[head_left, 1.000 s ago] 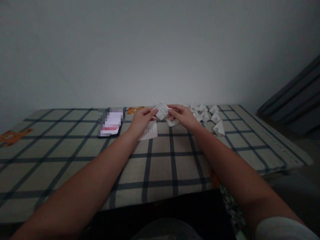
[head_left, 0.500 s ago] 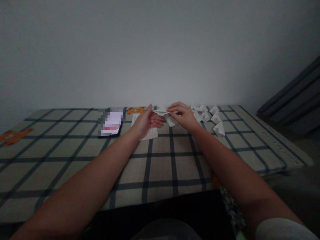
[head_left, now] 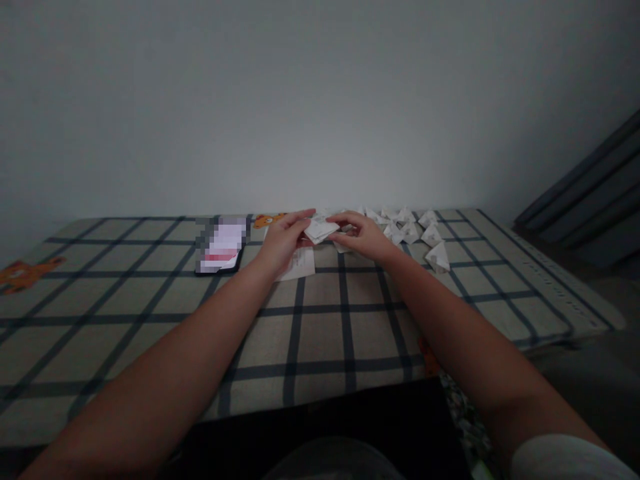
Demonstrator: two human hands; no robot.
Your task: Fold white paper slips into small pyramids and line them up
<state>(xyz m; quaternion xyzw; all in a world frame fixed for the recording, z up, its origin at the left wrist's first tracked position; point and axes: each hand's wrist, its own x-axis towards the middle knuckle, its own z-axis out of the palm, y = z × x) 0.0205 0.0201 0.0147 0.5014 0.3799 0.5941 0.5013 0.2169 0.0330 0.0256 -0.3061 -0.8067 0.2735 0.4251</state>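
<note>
A small folded piece of white paper (head_left: 321, 230) is raised above the table between my two hands. My left hand (head_left: 286, 239) pinches its left side between thumb and fingers. On the opposite edge, the thumb and fingers of my right hand (head_left: 364, 235) grip it too. Under my left hand lies a flat printed sheet of paper (head_left: 301, 264), partly covered by the hand. Several folded paper pieces (head_left: 410, 232) stand to the right of my right hand, some of them behind it.
A phone (head_left: 223, 247) with a lit, blurred screen lies left of my hands. The checked tablecloth (head_left: 320, 333) bears orange bear prints (head_left: 30, 272). A pale wall (head_left: 320, 107) rises behind the table, and a dark curtain-like fabric (head_left: 590, 200) hangs at the right.
My left hand, open beside the paper before, has closed on its left side. The folded paper has turned so a broader face shows. My right hand stays on it.
</note>
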